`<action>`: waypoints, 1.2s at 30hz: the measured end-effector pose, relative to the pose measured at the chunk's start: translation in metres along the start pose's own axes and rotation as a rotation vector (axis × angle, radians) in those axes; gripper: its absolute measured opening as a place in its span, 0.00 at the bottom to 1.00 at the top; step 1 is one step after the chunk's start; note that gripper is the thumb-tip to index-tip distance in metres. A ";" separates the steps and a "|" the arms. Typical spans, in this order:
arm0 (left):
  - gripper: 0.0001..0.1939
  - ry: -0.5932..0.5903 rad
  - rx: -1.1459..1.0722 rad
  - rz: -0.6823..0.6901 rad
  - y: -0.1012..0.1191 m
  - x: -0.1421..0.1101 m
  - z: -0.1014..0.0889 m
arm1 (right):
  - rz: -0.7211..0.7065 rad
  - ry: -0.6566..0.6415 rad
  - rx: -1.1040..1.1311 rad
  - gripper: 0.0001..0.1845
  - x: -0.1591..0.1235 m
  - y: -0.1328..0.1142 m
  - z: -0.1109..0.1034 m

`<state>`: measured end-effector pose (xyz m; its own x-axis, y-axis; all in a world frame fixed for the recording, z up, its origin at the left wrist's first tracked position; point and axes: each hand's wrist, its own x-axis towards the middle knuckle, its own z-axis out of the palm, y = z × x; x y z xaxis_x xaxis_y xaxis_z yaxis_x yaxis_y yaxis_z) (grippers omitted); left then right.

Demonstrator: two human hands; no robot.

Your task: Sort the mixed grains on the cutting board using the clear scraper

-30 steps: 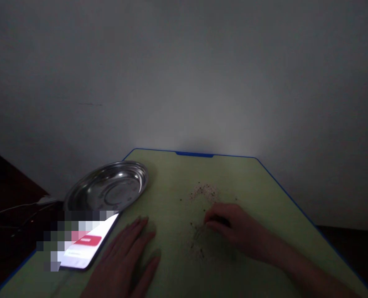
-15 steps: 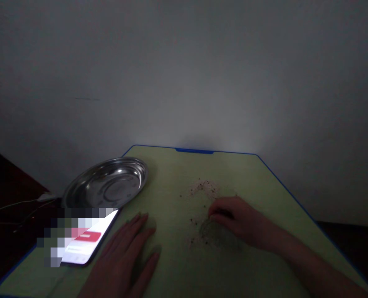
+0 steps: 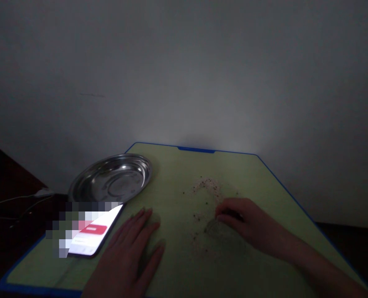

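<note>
My right hand point(image 3: 238, 215) is closed in a pinch on a clear, rounded thing point(image 3: 214, 228), low over the table. Its see-through edge shows below my fingertips; the rest is faint and partly hidden by my hand, so its kind cannot be made out. Pale grains mixed with dark specks point(image 3: 207, 186) lie scattered on the tabletop, beyond and to the left of that hand. On the left, my left hand point(image 3: 130, 252) rests flat with its fingers stretched out, holding nothing. A phone with a lit screen point(image 3: 92, 236) lies just beside it.
A round steel dish point(image 3: 87, 176) sits at the table's left side, behind the phone. The light green table point(image 3: 171, 169) has a blue rim and stands near a grey wall point(image 3: 184, 74). White cables point(image 3: 43, 192) hang past the left edge in dim light.
The whole view has shifted slightly. My right hand has moved a little to the right and nearer with the clear thing. My left hand stays flat on the table.
</note>
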<state>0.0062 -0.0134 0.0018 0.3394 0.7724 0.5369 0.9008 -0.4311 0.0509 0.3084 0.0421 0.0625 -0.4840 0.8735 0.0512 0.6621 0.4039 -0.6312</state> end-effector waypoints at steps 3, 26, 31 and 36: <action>0.23 0.012 0.012 0.015 0.000 0.000 0.002 | 0.062 -0.004 0.019 0.08 -0.018 -0.006 0.010; 0.23 0.020 0.008 0.054 -0.003 -0.001 0.004 | 0.067 0.044 0.020 0.11 -0.041 -0.002 0.039; 0.23 0.011 0.004 0.045 -0.005 -0.003 0.004 | 0.093 0.148 -0.024 0.11 -0.033 0.015 0.028; 0.23 0.003 -0.014 0.025 -0.004 -0.003 0.003 | 0.116 0.137 -0.012 0.10 -0.040 0.015 0.024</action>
<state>0.0020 -0.0122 -0.0024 0.3604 0.7601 0.5408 0.8884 -0.4565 0.0495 0.3234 0.0063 0.0323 -0.3221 0.9430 0.0837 0.7163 0.3005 -0.6298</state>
